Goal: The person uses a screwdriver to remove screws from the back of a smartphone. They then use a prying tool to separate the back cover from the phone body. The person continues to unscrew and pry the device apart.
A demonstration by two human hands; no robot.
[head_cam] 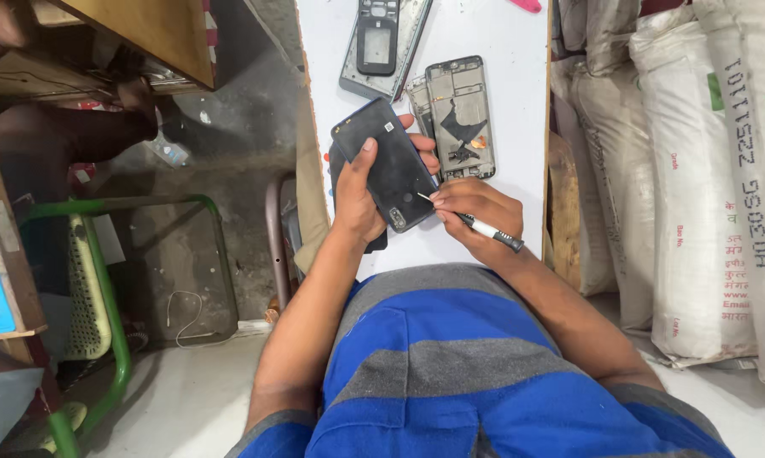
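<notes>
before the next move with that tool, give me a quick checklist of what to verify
1. Left hand grips the dark rectangular phone back: ok.
2. Right hand holds the thin white-and-black handled tool: ok.
3. Tool tip meets the phone's lower edge: ok.
4. Tip actually seated in a seam or screw: cannot tell.
5. Opened phone frame with exposed parts lies clear of the hands on the white table: ok.
6. Phone supported flat: not ok, it is tilted, held up.

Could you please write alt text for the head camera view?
The left hand holds a dark phone back-up while the right hand puts a small screwdriver to its edge, above a white table bearing an opened phone frame.
</notes>
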